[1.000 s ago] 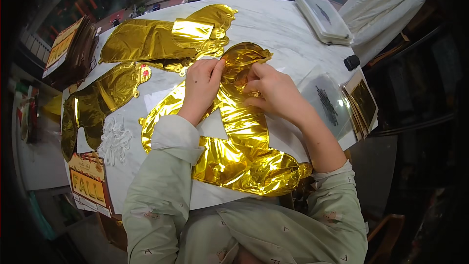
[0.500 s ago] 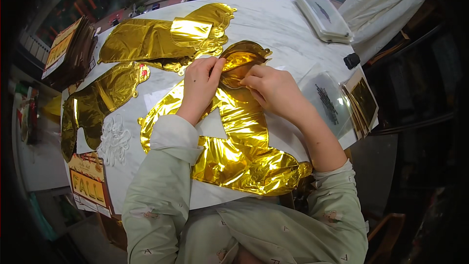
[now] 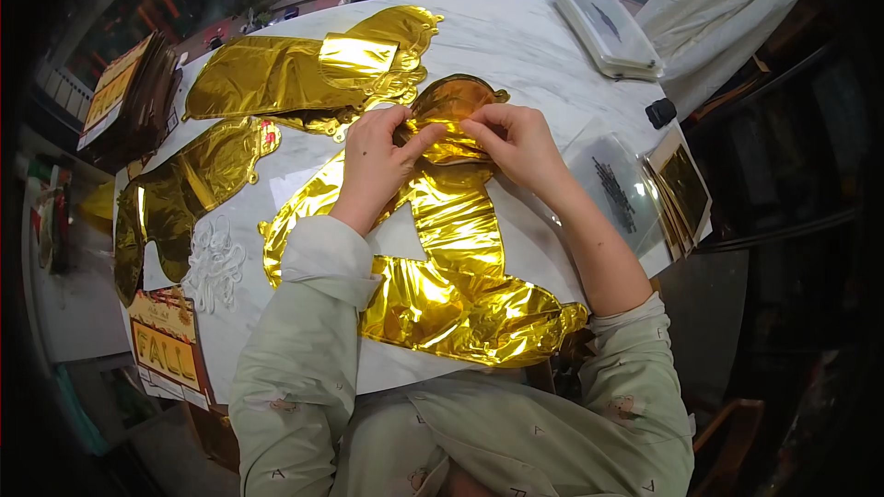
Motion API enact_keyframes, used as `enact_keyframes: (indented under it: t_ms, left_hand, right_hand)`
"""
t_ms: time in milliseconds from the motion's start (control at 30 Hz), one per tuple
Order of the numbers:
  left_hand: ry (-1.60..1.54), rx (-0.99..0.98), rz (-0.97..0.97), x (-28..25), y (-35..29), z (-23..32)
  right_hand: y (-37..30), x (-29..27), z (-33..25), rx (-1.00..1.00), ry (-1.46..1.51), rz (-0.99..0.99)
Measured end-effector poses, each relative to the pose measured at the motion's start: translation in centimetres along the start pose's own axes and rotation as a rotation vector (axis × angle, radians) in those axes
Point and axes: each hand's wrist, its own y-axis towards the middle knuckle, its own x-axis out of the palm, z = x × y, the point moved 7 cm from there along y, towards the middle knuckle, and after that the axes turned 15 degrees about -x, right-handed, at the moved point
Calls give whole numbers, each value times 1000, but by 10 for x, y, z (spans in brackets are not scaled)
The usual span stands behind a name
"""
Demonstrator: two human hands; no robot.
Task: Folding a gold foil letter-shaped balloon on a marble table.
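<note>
Gold foil balloon (image 3: 458, 225), far end gripped in my left hand (image 3: 378, 158) and right hand (image 3: 527, 145), looks mid-fold; next move likely calls for even tension, then light pressing.

We had a gold foil balloon (image 3: 460, 221) at our hands (image 3: 373, 161), a grey-veined white tabletop (image 3: 516, 37) beyond, and pale-green printed sleeves (image 3: 295, 359) behind.

A stack of brown printed cards (image 3: 129, 101) stands at the far left of the marbled surface (image 3: 511, 37), with a tangle of white cord (image 3: 214, 262) and an orange-and-brown printed card (image 3: 166, 345) nearer. On the right lie a pale flat box (image 3: 608, 32), a small black object (image 3: 660, 112), a clear bag (image 3: 586, 164) showing dark sticks (image 3: 614, 195), and several flat packets (image 3: 681, 189). A white curtain (image 3: 727, 14) hangs beyond.
</note>
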Motion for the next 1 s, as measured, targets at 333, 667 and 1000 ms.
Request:
enact_keyframes:
  t_ms: [333, 667, 1000]
  left_hand:
    - [-6, -39, -51, 3, 3, -3]
    - [-138, -138, -24, 5, 2, -13]
    - [-57, 55, -99, 3, 2, -7]
  right_hand:
    - [-10, 6, -77, -647, -384, -128]
    - [2, 19, -26, -402, -267, -120]
    - [10, 25, 8, -40, 62, -30]
